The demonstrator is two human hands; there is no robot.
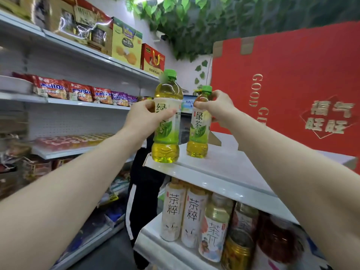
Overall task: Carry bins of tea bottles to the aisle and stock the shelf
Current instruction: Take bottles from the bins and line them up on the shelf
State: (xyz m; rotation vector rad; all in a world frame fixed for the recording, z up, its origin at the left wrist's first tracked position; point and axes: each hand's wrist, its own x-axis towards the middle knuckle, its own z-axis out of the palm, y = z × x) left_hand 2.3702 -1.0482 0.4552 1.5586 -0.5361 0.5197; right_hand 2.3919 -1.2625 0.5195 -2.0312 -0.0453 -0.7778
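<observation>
Tea bottles, two of them, are up at the white top shelf (224, 168), one in each of the hands. Both are clear plastic with green caps, yellow-green tea inside, and a white-and-green label with a leaf picture.

The left bottle (167, 133) is upright at the shelf's front corner, and whether its base touches the edge cannot be told. The left hand (144, 114) is wrapped round its label, thumb across the front. Only the character 绿 is clear there, as the thumb covers what is below it.

The right bottle (198, 131) sits further back on the shelf, just beside the first and apart from it. The right hand (218, 108) pinches it at the shoulder under the cap. Its label reads 绿茶.

Behind them stands a large red gift box (292, 78) with gold print, "GOOD GI" running down it and 福气旺旺 in a diamond. A blue sign (188, 103) between the bottles shows "HAI L".

On the shelf beneath stand pale bottles (173, 209) marked 茶粹. Across the aisle, red and purple snack packets (78, 92) line a shelf.
</observation>
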